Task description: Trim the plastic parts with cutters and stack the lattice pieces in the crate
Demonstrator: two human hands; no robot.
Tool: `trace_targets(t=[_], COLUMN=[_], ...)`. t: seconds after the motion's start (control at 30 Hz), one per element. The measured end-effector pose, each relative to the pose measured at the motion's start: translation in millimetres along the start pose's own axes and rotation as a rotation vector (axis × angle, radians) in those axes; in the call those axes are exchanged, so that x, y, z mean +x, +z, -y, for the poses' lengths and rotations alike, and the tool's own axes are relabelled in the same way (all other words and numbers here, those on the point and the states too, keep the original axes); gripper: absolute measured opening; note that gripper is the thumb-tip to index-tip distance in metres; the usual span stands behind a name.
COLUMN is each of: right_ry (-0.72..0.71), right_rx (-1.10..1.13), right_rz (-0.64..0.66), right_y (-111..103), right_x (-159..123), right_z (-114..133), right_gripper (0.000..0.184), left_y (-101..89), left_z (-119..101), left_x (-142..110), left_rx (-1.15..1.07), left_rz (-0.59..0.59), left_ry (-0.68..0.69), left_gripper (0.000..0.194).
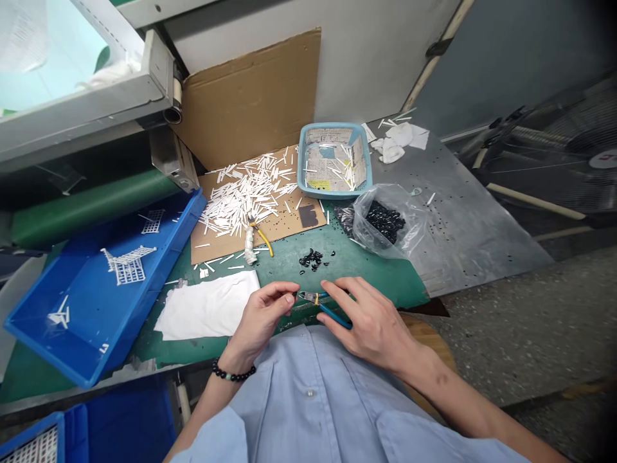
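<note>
My right hand [371, 321] is closed round a pair of small cutting pliers with blue handles [322, 303], jaws pointing left. My left hand [263, 315], a bead bracelet at its wrist, pinches something tiny and dark at the plier tips; I cannot make out what it is. Both hands hover over the near edge of the green table mat [289, 251]. Just beyond them lies a small heap of black beads [312, 260]. A white sheet [207, 312] lies to the left of my left hand.
A clear bag of black beads [385, 218] lies right of centre. A light blue basket [335, 159] stands behind it. White plastic sticks [243, 196] cover a cardboard sheet, with yellow-handled pliers [263, 236] beside them. A blue tray [106, 276] holds white grid parts at left.
</note>
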State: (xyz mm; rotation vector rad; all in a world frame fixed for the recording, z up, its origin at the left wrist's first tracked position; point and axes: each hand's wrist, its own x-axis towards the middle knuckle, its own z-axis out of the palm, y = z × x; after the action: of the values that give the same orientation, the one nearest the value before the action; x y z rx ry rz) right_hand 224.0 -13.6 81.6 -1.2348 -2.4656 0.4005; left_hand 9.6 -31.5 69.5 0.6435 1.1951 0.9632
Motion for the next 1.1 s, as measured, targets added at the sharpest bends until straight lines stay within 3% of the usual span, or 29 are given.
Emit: trace_targets(t=[1.1], right_ry=[-0.13], right_rx=[-0.147], right_rz=[0.042], right_y=[-10.5], right_x=[2.0], right_z=[4.9], right_gripper=[0.037], left_y=[-4.2], left_z=[0.3], left_x=[-7.8], left_rx=[0.013], left_rz=[0.017], left_ry=[-0.033], left_gripper=[0.027])
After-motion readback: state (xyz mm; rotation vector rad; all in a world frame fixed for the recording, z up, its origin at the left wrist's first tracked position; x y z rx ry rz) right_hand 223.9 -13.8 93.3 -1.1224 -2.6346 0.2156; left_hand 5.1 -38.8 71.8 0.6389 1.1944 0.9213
